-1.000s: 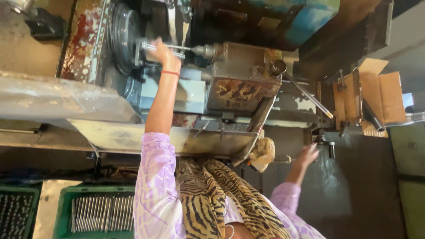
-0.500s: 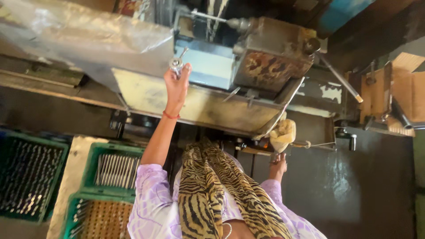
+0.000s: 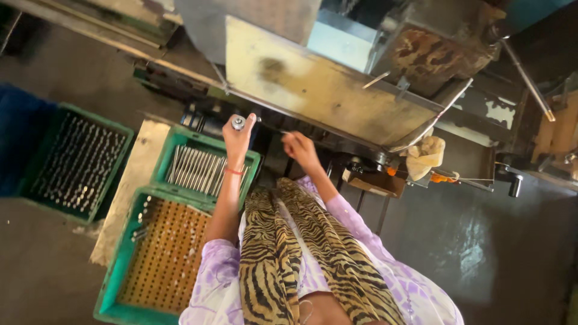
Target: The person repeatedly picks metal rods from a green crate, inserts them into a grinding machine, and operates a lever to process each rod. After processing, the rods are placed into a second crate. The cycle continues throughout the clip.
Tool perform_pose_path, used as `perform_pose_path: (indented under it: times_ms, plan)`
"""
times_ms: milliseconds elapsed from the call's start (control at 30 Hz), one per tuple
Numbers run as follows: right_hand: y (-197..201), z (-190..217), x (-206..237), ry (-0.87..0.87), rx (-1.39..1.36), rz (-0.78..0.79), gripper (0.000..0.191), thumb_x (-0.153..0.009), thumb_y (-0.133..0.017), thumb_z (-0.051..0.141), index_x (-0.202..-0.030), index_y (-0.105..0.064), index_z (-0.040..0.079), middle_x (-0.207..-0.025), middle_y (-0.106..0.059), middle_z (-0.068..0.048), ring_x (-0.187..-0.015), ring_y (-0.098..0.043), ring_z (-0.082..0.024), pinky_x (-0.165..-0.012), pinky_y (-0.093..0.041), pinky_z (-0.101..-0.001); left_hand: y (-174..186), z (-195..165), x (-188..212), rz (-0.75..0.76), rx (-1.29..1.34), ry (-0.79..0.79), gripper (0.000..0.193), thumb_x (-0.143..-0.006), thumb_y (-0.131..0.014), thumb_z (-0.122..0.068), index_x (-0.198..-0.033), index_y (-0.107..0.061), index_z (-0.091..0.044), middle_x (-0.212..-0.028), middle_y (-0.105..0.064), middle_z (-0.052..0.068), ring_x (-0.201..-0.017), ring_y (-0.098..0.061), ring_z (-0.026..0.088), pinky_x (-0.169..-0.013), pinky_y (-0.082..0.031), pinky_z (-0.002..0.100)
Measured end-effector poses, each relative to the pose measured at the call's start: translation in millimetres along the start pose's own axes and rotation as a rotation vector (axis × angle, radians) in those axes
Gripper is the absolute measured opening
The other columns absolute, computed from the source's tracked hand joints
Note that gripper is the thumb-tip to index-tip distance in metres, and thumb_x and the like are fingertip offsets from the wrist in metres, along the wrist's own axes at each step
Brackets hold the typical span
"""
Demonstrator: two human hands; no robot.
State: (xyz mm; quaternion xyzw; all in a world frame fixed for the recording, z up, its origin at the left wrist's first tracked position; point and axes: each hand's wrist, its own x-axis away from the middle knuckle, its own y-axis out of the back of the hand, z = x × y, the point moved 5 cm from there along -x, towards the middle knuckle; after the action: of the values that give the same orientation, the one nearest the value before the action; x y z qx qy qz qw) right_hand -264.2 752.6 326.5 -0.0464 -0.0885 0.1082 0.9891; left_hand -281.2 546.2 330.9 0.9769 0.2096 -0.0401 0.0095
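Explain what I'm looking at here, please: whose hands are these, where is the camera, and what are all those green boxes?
The picture comes from a camera worn on a person's head, looking down, so you see their own arms, lilac sleeves and a tiger-striped scarf. No robot is involved.

The left hand is closed around a small round metal part. The right hand seems to pinch something thin, perhaps a rod; it is too blurred to be sure.

Above the hands stands a large worn metal machine with a slanted tray.

On the floor are green plastic crates: one holds long thin metal rods lying side by side, one holds rows of small pieces standing upright, and a third farther left holds more rows.
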Motion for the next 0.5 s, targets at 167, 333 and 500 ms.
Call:
perform_pose_path:
  times_ms: [167,333,500]
  plan:
    - [-89.4,19.9,-14.5,0.083,-0.053,0.256,0.034,-0.111,-0.049,0.035,-0.096,-0.06,0.006,-0.068,-0.045,0.006,-0.058,-0.04,-0.003,-0.051,-0.033,-0.0223,35.2,7.7,22.9,-0.174,0.251,0.12,0.046,-0.096,-0.077,-0.015,-0.063,-0.045,-0.012,-0.064,-0.042,-0.011,-0.059,-0.033,0.001,-0.05,-0.024,0.026]
    - [-115.9,17.6,-9.4,0.169,0.058,0.289,0.034,-0.112,-0.05,0.035,-0.097,-0.063,0.006,-0.065,-0.042,0.006,-0.055,-0.038,-0.004,-0.049,-0.031,-0.0233,65.3,-0.3,44.8,-0.281,0.326,0.067,0.046,-0.098,-0.077,-0.019,-0.067,-0.043,-0.012,-0.067,-0.039,-0.011,-0.063,-0.033,0.002,-0.052,-0.025,0.027]
    - [-118.4,-2.9,-1.2,-0.178,0.057,0.264,0.033,-0.109,-0.051,0.036,-0.101,-0.062,0.006,-0.057,-0.039,0.007,-0.045,-0.036,-0.005,-0.041,-0.03,-0.0256,89.4,-38.1,75.3,-0.298,-0.294,-0.527,0.046,-0.092,-0.082,-0.026,-0.069,-0.046,-0.009,-0.065,-0.039,-0.011,-0.067,-0.033,0.004,-0.052,-0.027,0.028]
